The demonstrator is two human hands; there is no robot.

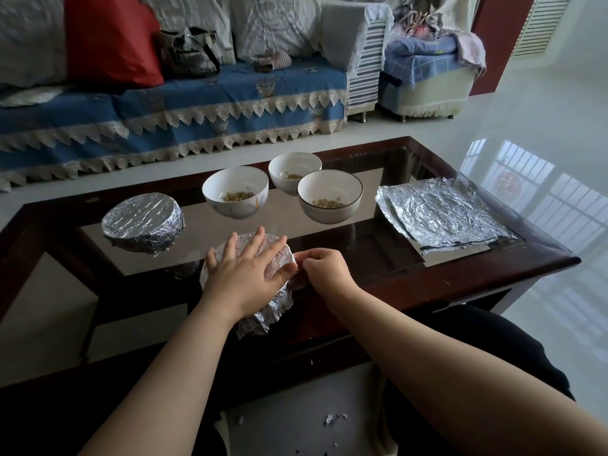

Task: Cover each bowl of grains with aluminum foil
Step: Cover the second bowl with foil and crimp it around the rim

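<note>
Head view looks down on the glass table (493,274), which carries everything. Spare foil sheets (441,215) lie by its right edge. One wrapped bowl (143,222) sits at the left end, finished. Three open bowls (235,195) of grains wait along the far edge, still to cover. At the near edge, the second bowl (276,258) is almost wrapped: my left hand (245,274) presses its foil top with fingers spread, and my right hand (324,269) pinches the foil at its rim.

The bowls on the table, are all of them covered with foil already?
No, three white bowls stand uncovered, with grains showing inside them.
</note>
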